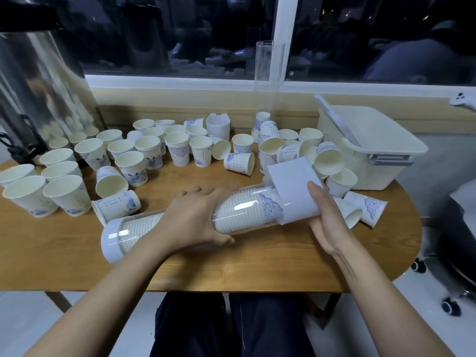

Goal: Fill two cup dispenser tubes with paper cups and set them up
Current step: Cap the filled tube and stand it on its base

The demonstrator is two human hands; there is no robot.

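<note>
Wooden table (257, 266), strewn with white paper cups (180, 148), bears a clear plastic dispenser tube (239, 212) lying flat and packed full. The left hand (195, 217) grips its middle while the right hand (327, 217) clasps the white end sleeve (293, 191), seemingly seating it; standing it upright should follow.

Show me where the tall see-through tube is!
In the head view, the tall clear tube stands upright at the table's back edge, right of centre, just left of the white box.

Print on the paper cups (239, 163) is unreadable.
</note>
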